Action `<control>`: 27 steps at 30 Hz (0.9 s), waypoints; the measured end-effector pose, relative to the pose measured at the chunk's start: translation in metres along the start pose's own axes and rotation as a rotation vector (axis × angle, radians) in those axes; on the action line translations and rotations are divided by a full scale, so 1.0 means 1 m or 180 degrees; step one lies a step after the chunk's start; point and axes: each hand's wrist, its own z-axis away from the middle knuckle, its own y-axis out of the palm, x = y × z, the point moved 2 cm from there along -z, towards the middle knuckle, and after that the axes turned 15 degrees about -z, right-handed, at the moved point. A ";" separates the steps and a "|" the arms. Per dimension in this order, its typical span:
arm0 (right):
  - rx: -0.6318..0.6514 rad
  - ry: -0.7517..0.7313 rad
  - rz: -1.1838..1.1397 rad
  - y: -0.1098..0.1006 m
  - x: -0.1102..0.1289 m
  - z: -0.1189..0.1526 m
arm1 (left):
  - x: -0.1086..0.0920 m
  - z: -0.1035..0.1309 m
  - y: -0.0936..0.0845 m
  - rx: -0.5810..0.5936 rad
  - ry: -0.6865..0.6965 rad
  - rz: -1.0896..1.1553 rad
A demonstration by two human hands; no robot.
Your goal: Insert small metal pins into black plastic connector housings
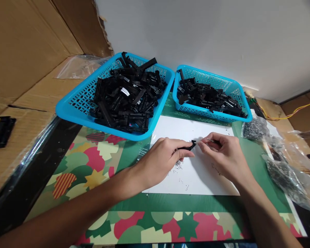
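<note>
My left hand (pixel 160 160) is closed around a small black plastic part (pixel 191 146), whose far end sticks out past my thumb and index finger. Close beside that end, the thumb and index fingertips of my right hand (pixel 226 153) are pressed together. A thin metal tool with a dark end (pixel 214 141) lies in the curled fingers of my right hand; its kind is unclear, and anything tiny in the pinch is hidden. Under both hands is a white sheet of paper (pixel 160 187). Small bent metal wires (pixel 178 164) are piled loosely on it, below my left hand.
Behind my hands stand a large blue basket (pixel 77 119) and a smaller blue basket (pixel 244 103), both holding many black plastic parts. Plastic bags of small metal pieces (pixel 284 175) lie at the right. Another black part (pixel 3 131) rests on cardboard at the far left.
</note>
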 end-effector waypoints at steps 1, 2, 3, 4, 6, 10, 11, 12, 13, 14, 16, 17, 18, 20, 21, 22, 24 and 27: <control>0.0031 0.0027 0.0018 0.001 0.000 0.000 | 0.000 0.000 0.000 0.0007 0.0004 0.0013; 0.0052 0.0048 0.0045 0.001 -0.001 0.000 | 0.000 0.000 0.001 0.0012 0.0018 0.0034; 0.0047 0.0051 0.0075 0.002 -0.002 0.000 | 0.000 0.000 0.001 0.0020 0.0033 0.0055; 0.0025 0.0038 0.0099 0.003 -0.002 0.000 | 0.000 0.000 0.001 0.0029 0.0047 0.0073; -0.0028 -0.0016 0.0113 0.004 -0.002 0.000 | 0.000 0.000 0.001 0.0035 0.0085 0.0099; -0.0069 -0.0075 0.0127 0.006 -0.004 0.001 | 0.001 -0.001 0.001 0.0048 0.0129 0.0131; -0.0068 -0.0083 0.0134 0.007 -0.005 0.002 | 0.001 -0.001 0.001 0.0046 0.0125 0.0125; -0.0066 -0.0091 0.0138 0.008 -0.006 0.002 | 0.001 -0.001 0.001 0.0042 0.0112 0.0115; -0.0067 -0.0100 0.0139 0.009 -0.007 0.002 | 0.002 -0.001 0.001 0.0037 0.0096 0.0110; -0.0077 -0.0112 0.0137 0.009 -0.009 0.003 | 0.002 -0.001 0.001 0.0032 0.0076 0.0112; -0.0104 -0.0125 0.0171 0.010 -0.010 0.003 | 0.002 -0.001 0.002 0.0051 0.0044 0.0135; -0.0111 -0.0134 0.0216 0.011 -0.011 0.004 | 0.002 -0.001 0.002 0.0063 0.0038 0.0149; -0.0104 -0.0143 0.0268 0.011 -0.010 0.004 | 0.002 -0.001 0.002 0.0068 0.0043 0.0159; -0.0031 -0.0142 0.0352 0.010 -0.009 0.005 | 0.001 -0.001 0.002 0.0060 0.0074 0.0156; 0.0031 -0.0128 0.0362 0.009 -0.008 0.005 | 0.001 -0.001 0.002 0.0059 0.0090 0.0150; 0.0107 -0.0110 0.0339 0.008 -0.007 0.004 | 0.001 -0.001 0.002 0.0056 0.0101 0.0135; 0.0231 -0.0078 0.0256 0.005 -0.005 0.004 | 0.000 -0.001 0.002 0.0045 0.0110 0.0086; 0.0347 -0.0121 0.0332 0.000 -0.002 0.004 | 0.000 -0.001 0.001 0.0001 0.0114 0.0021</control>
